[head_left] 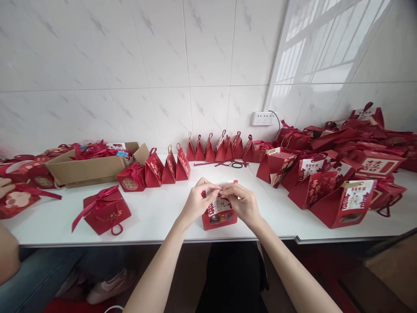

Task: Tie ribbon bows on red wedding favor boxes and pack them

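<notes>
A red gift box (220, 220) with a white printed front and a clear window stands upright near the table's front edge, right before me. Through its window some colourful contents show, too small to name. My left hand (199, 198) pinches at the top of this box from the left. From the right, my right hand (243, 201) has its thumb and fingertips closed on the same top edge, close to the left fingertips. The fingers cover whatever part of the top they grip, so a loop or ribbon there cannot be made out.
Peaked red boxes (209, 150) line the wall behind, with loose ribbons (221, 164) before them. A cardboard box (87, 172) of ribbons stands left; a red ribboned box (107, 211) lies nearer. Many red boxes (345, 206) pile up right. A co-worker's hand (5, 187) shows far left.
</notes>
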